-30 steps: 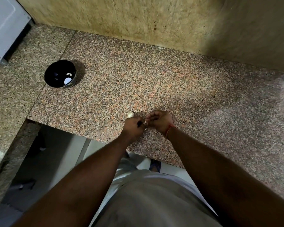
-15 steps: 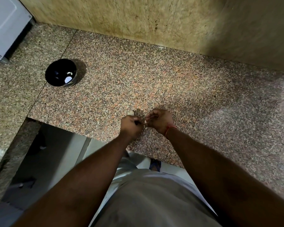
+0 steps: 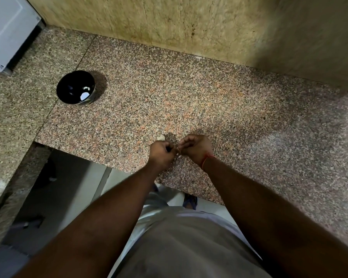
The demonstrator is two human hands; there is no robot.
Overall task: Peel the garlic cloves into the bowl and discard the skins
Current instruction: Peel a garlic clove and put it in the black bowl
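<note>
Both hands meet just above the near edge of the speckled pink-brown granite surface (image 3: 209, 101). The left hand (image 3: 161, 155) and the right hand (image 3: 195, 147) have curled fingers pinching one small pale garlic clove (image 3: 177, 152) between their tips; it is mostly hidden. One loose whitish garlic piece (image 3: 161, 137) lies on the surface just beyond the left hand. One round glossy black bowl (image 3: 65, 87) stands well apart to the far left, holding two or three small white pieces (image 3: 85, 95), too small to tell apart. A thin red thread (image 3: 206, 159) circles the right wrist.
</note>
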